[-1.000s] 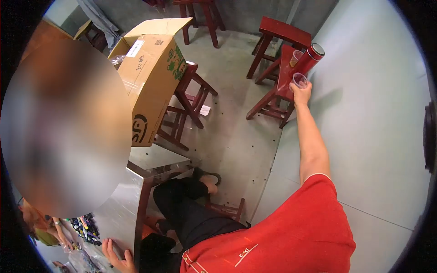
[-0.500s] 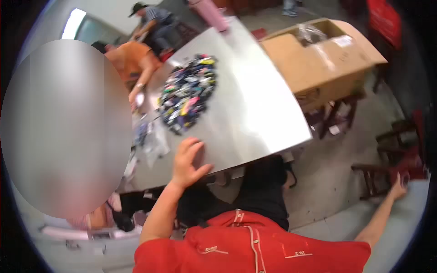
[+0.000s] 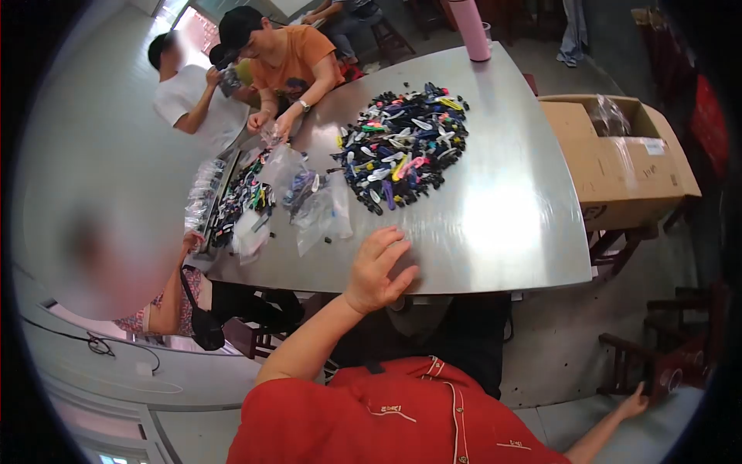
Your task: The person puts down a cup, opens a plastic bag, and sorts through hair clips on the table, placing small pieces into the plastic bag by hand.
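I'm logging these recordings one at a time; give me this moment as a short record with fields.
Left hand: left hand, nothing visible in it, at the near edge of the metal table
Right hand: right hand, stretched out beside a red stool bearing a clear cup
On table: pile of hair clips, plastic bags, pink bottle
Beside table: open cardboard box
Others: person in orange, hands at a clear bag
Unclear: whether the left hand touches the table

The left forearm was angled forward, the left hand held open, thumb spread; the right arm was extended rightward, the right hand seen too small for its grip.
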Available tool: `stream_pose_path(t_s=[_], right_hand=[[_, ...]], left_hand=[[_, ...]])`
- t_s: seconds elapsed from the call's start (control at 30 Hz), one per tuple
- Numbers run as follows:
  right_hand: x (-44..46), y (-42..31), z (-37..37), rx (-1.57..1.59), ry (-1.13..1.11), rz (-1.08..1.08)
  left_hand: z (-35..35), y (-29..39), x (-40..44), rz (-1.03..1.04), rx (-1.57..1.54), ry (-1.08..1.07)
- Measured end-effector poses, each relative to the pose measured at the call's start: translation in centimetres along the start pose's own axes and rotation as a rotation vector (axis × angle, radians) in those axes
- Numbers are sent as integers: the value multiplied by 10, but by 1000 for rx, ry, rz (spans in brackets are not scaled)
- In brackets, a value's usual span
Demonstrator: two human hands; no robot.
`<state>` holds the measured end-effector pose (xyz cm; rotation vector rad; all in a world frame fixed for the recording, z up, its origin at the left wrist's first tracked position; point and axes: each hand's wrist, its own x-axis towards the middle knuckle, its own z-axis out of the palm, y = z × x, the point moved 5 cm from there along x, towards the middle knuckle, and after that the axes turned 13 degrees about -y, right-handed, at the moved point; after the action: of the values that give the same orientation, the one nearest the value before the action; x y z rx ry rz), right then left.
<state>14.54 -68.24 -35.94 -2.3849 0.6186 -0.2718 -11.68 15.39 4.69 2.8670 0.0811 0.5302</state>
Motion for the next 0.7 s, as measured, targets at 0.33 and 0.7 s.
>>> stream_pose_path(t_s=[0.33, 0.7], right_hand=[[-386, -264, 149, 577, -1217, 10], [-444, -516, 20, 192, -1809, -666]], left_hand=[[-72, -96, -17, -647, 39, 284], [-104, -126, -32, -700, -623, 311]])
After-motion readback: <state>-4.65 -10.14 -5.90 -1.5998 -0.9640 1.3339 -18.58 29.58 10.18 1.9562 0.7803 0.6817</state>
